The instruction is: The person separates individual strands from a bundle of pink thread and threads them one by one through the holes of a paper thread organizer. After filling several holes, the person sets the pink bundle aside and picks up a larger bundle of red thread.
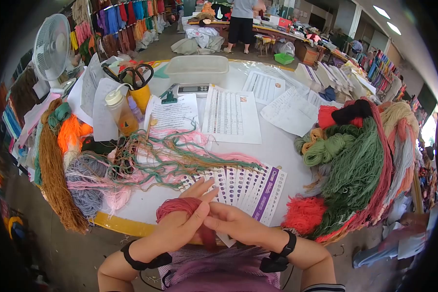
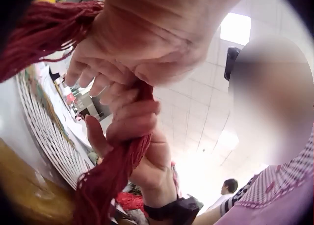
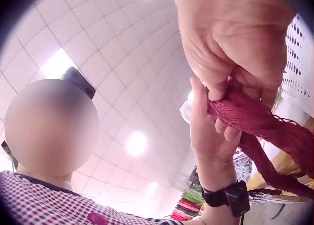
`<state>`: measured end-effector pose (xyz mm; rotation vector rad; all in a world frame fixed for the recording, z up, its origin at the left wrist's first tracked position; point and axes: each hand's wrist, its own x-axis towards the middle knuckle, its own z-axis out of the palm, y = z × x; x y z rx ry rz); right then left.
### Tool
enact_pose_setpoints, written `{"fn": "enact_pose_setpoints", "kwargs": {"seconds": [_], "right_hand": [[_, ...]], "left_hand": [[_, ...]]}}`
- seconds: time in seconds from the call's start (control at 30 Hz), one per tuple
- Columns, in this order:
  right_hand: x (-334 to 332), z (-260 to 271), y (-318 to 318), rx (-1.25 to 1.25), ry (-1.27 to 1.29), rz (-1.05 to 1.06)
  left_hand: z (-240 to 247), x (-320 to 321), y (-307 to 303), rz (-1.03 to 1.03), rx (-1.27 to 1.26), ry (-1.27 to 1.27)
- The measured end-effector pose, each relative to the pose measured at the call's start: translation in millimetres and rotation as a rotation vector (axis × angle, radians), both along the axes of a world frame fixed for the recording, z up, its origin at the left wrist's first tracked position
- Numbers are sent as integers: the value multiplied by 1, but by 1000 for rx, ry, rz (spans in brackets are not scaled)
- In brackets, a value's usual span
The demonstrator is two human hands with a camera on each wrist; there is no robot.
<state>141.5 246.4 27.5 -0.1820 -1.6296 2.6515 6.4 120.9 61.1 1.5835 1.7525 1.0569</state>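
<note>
A dark red yarn skein loops over the left hand at the table's front edge. Its fingers point up and away, fairly straight, with the thumb against the right hand. In the left wrist view the right hand has its fingers curled round the twisted yarn, just below the left hand. The right wrist view shows the right hand gripping the yarn, the left hand touching it from below. Two lengths of yarn hang from the hands there.
Punched white cards lie fanned just beyond the hands. Tangled pink and green yarn spreads at left, beside a bottle and scissors in a yellow holder. Green and red skeins heap at right; papers and a scale lie farther back.
</note>
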Motion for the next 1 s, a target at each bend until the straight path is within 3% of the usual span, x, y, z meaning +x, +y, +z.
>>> {"fn": "enact_pose_setpoints", "kwargs": {"seconds": [0.07, 0.2, 0.27, 0.3, 0.33, 0.4, 0.43, 0.47, 0.53, 0.57, 0.63, 0.87, 1.0], "right_hand": [[1, -3, 5, 21, -74, 121], [2, -4, 6, 107, 28, -6], [4, -15, 13, 73, -46, 119], [3, -13, 10, 71, -47, 118], [1, -7, 6, 71, -20, 130], [-2, 4, 3, 74, 6, 143], [-4, 10, 4, 143, -25, 87], [-5, 14, 4, 212, -55, 33], [-7, 10, 8, 242, -28, -31], [-7, 7, 10, 268, -2, -98], [-5, 4, 14, 242, -3, -101], [3, 3, 19, 161, -49, -137], [3, 3, 23, 167, -58, -184]], "left_hand": [[-10, 0, -2, 60, -57, -401], [-27, -7, -17, -104, -126, -362], [-20, -6, -24, -53, -63, 257], [-15, -5, -22, 33, 38, 87], [-7, -1, -20, 32, 36, 86], [8, 8, -14, 216, 16, -848], [5, 7, -11, 179, 33, -939], [3, 5, -10, 180, 37, -939], [1, 3, -10, 50, 82, -403], [3, 3, -9, 50, 81, -403], [7, 4, -7, 51, 132, -24], [-1, 4, 1, 45, 141, -182], [-8, 2, 3, 208, 118, -578]]}}
